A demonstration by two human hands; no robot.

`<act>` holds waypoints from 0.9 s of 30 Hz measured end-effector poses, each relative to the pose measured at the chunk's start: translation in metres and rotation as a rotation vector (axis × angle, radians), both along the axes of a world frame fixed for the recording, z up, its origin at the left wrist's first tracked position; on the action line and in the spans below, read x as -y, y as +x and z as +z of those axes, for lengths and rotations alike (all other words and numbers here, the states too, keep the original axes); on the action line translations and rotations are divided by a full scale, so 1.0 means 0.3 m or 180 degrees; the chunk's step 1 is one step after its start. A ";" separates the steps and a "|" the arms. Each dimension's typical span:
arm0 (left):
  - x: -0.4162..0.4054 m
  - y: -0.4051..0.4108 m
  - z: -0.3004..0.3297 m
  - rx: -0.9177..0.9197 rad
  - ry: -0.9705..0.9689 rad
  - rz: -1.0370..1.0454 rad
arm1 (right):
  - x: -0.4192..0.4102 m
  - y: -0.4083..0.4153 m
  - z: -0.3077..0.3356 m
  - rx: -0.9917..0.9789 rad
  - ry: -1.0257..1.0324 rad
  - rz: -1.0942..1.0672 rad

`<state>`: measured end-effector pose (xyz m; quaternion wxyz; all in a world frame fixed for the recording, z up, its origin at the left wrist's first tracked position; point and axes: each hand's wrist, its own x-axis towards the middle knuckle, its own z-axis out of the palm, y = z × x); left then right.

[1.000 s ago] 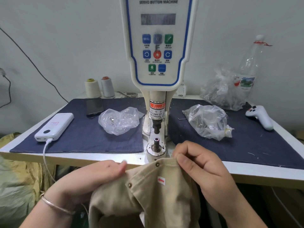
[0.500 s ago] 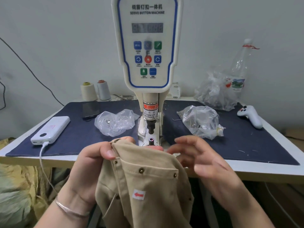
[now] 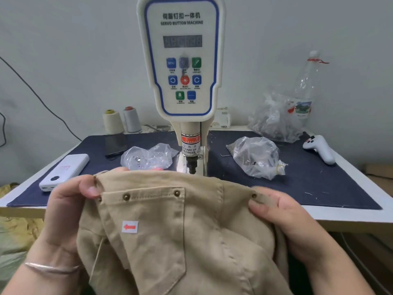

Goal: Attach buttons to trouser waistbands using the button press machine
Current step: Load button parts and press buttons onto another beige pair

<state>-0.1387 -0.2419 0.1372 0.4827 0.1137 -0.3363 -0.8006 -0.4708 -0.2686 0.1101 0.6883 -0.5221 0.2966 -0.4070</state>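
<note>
Two hands hold tan trousers [image 3: 170,231] up in front of a white button press machine [image 3: 180,60], just at the near edge of the desk [image 3: 361,216]. Left hand [image 3: 63,205] pinches the top edge of the fabric, thumb on front, fingers curled behind. Right hand [image 3: 280,213] grips the other end of the top edge, thumb over a belt loop beside a metal rivet [image 3: 254,196]. Two more rivets [image 3: 126,196] sit at the corners of a patch pocket w/ a white sticker [image 3: 130,226] showing a red arrow pointing left.

Machine panel reads "SERVO BUTTON MACHINE" under Chinese characters; a blue key says "MENU"; display digits too dim to read. Red label on the press head [image 3: 190,145] reads "WARNING", then partly visible "CARE OF" / "FINGER".

On the navy cloth covering the desk: white power bank [image 3: 64,171] at left, dark phone [image 3: 116,144], clear bags of small metal parts at left [image 3: 148,158] & right [image 3: 255,156] of the machine, white game controller [image 3: 320,149] far right. At the back: two thread cones [image 3: 121,121], a crumpled bag & clear plastic bottle [image 3: 306,86], label unreadable. Silver bangle [image 3: 51,268] on the left wrist.
</note>
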 end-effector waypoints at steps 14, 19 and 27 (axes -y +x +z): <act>-0.046 -0.085 -0.015 0.3481 -0.0838 -0.0109 | -0.075 0.181 0.123 -0.0034 0.0192 0.0608; -0.060 -0.223 -0.005 0.3372 -0.1312 -0.0013 | -0.103 0.199 0.154 -0.0466 -0.0504 0.0779; -0.064 -0.214 -0.007 0.2138 -0.0453 0.0581 | -0.051 0.051 0.156 -0.1466 -0.1075 0.1143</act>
